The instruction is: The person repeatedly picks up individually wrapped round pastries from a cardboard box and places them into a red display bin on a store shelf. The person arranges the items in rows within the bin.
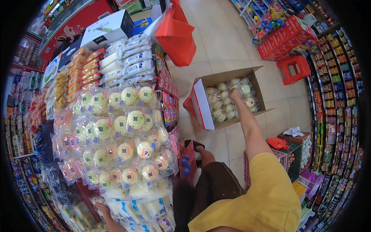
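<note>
My right hand (235, 93) reaches down into an open cardboard box (200, 104) on the floor, among round, pale, buns (227, 108) in clear wrappers. Its fingers are partly hidden, so I cannot tell whether they grip a bun. My left hand (102, 208) is at the lower left, fingers apart, by wrapped packs at the edge of the display. Beside me, the display holds rows of round packaged buns (127, 150) with green or orange printed labels. Flat white packs with blue marks (142, 207) lie at its near end.
A red bag (176, 37) hangs at the display's far corner. A red plastic stool (293, 70) and stacked red cartons (287, 37) stand beyond the box. Egg crates (294, 159) are at right, before shelves of packaged snacks (333, 116). Tiled floor (229, 43) runs between.
</note>
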The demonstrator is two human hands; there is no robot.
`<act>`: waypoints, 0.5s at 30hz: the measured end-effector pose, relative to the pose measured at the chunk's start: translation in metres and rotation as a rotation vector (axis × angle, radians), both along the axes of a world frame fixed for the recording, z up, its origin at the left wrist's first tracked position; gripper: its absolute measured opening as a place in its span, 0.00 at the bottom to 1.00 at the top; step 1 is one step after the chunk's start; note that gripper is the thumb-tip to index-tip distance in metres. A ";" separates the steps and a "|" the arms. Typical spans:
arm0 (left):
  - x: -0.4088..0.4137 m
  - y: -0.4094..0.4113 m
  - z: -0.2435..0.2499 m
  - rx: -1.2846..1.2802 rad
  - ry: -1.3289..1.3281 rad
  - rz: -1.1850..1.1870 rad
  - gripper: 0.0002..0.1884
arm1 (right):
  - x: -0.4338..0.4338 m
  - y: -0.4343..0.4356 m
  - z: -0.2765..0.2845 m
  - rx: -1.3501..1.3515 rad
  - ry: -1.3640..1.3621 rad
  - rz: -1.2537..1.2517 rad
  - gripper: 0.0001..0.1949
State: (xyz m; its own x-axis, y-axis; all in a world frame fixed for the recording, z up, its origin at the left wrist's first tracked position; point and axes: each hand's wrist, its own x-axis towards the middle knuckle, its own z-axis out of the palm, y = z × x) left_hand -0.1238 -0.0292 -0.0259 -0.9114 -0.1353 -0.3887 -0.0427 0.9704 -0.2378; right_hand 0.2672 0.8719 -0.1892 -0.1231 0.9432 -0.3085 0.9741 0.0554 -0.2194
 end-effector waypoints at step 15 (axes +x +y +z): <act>0.020 0.003 0.013 -0.139 -0.054 -0.068 0.65 | 0.013 -0.153 0.310 0.118 1.268 0.374 0.15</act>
State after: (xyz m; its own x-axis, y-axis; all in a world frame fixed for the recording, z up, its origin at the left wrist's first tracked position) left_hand -0.1041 -0.0266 -0.0131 -0.8986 -0.1296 -0.4191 0.0388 0.9282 -0.3701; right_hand 0.2800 0.7192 0.1211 -0.5197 0.8026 0.2928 0.0215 0.3549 -0.9346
